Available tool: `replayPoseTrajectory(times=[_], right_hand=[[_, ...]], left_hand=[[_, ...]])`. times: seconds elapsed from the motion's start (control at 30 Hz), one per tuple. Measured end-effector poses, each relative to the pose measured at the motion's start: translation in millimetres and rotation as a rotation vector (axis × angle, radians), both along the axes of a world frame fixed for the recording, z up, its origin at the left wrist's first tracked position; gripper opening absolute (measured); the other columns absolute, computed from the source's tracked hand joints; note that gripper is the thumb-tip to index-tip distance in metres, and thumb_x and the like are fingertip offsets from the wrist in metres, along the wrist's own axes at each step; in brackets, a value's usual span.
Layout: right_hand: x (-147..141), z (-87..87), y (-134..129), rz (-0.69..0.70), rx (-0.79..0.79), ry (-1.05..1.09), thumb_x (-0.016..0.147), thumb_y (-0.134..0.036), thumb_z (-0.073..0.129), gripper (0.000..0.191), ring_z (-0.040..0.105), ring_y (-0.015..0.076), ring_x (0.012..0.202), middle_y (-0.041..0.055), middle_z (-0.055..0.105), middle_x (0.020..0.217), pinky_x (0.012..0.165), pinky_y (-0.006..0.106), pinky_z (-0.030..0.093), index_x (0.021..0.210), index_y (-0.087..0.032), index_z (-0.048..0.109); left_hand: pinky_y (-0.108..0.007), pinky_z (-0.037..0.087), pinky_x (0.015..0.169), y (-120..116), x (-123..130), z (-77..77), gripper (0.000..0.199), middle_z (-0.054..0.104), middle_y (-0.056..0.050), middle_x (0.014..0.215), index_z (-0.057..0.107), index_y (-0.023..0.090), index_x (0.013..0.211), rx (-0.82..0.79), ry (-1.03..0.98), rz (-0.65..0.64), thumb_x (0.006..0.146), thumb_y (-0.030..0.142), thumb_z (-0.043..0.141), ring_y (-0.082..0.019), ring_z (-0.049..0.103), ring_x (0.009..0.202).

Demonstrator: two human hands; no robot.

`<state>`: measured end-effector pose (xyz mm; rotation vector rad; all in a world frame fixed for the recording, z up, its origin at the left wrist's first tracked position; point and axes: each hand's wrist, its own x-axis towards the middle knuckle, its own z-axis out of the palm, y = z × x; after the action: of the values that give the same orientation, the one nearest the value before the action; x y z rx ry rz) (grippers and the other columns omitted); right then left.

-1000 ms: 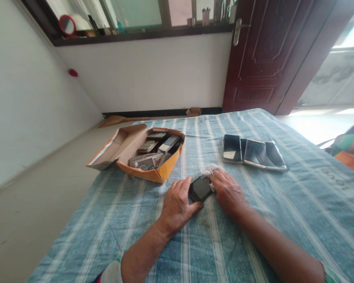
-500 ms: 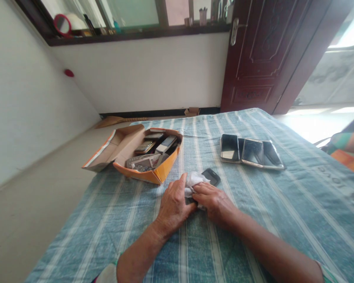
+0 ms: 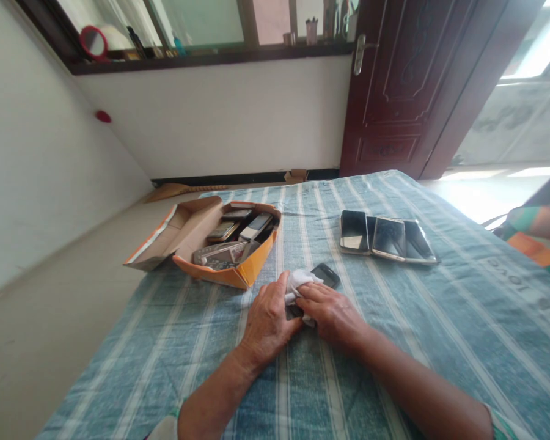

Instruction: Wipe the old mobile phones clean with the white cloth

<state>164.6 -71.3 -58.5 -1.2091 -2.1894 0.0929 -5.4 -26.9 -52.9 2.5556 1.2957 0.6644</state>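
A crumpled white cloth or tissue (image 3: 300, 280) lies beneath the fingers of my right hand (image 3: 330, 310), which presses it down on a dark mobile phone (image 3: 326, 274). The phone's far end sticks out beyond the cloth, to the upper right. My left hand (image 3: 269, 315) curls at the near left side, its thumb and fingers around a dark edge that seems to be the same phone. Cloth and fingers hide the phone's middle. Just to the left stands an orange cardboard box (image 3: 236, 278), its lid folded back, with several old phones (image 3: 255, 227) inside.
Several phones or tablets with dark screens, among them a white-edged one (image 3: 389, 238), lie overlapping at the right. All rest on a blue striped cloth (image 3: 201, 360). Beyond are a wall, a brown door (image 3: 394, 85) and a windowsill (image 3: 211, 62) with small items. Colourful fabric (image 3: 538, 229) shows at the right edge.
The camera view has shifted slightly. Both hands stay at the phone, with the cloth bunched a little differently under my right fingers.
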Motion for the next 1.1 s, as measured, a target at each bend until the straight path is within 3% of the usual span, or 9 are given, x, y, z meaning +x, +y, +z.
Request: replayPoseTrajectory(times=[0.2, 0.4, 0.7, 0.87, 1.1], right_hand=[[18.3, -7.8, 13.8, -0.218, -0.012, -0.006, 0.087, -0.007, 0.049, 0.026, 0.058, 0.0257, 0.112, 0.0119, 0.067, 0.111, 0.098, 0.041, 0.048, 0.101, -0.016, 0.069], [22.1, -15.3, 9.1, -0.427, 0.004, -0.042, 0.087, -0.005, 0.046, 0.03, 0.054, 0.0293, 0.119, 0.0144, 0.065, 0.116, 0.101, 0.044, 0.046, 0.106, -0.014, 0.068], [-0.1, -9.7, -5.6, -0.217, 0.063, -0.05, 0.085, -0.004, 0.052, 0.019, 0.06, 0.027, 0.103, 0.0122, 0.066, 0.099, 0.094, 0.041, 0.05, 0.094, -0.014, 0.067], [-13.5, -9.1, -11.8, -0.053, 0.046, 0.078, 0.084, -0.004, 0.053, 0.017, 0.061, 0.0239, 0.097, 0.0088, 0.066, 0.093, 0.091, 0.038, 0.051, 0.087, -0.015, 0.066], [-25.7, -9.3, -21.4, -0.062, 0.087, 0.164, 0.088, -0.007, 0.048, 0.02, 0.061, 0.0237, 0.096, 0.0103, 0.066, 0.093, 0.091, 0.038, 0.051, 0.092, -0.014, 0.066]], left_hand=[[-0.045, 0.051, 0.086, -0.8, 0.7, 3.8, 0.088, 0.065, -0.009, 0.108, 0.039, 0.02, 0.138, -0.026, 0.009, 0.0, 0.061, 0.03, 0.082, -0.029, 0.06, 0.097], [-0.046, 0.05, 0.087, -2.1, 2.7, 6.2, 0.091, 0.064, -0.013, 0.106, 0.041, 0.012, 0.136, -0.052, 0.018, 0.01, 0.058, 0.028, 0.084, -0.03, 0.059, 0.098], [-0.045, 0.05, 0.088, 0.7, 0.6, 1.3, 0.091, 0.063, -0.013, 0.113, 0.038, 0.014, 0.138, -0.055, 0.016, 0.001, 0.06, 0.032, 0.082, -0.03, 0.059, 0.1], [-0.044, 0.049, 0.092, 3.2, -2.5, 0.0, 0.084, 0.061, -0.013, 0.119, 0.036, 0.014, 0.14, -0.041, 0.001, -0.023, 0.064, 0.02, 0.071, -0.029, 0.058, 0.105], [-0.043, 0.049, 0.09, 4.9, -5.1, 2.1, 0.079, 0.062, -0.011, 0.112, 0.036, 0.012, 0.14, -0.067, -0.003, -0.057, 0.066, 0.02, 0.064, -0.028, 0.057, 0.101]])
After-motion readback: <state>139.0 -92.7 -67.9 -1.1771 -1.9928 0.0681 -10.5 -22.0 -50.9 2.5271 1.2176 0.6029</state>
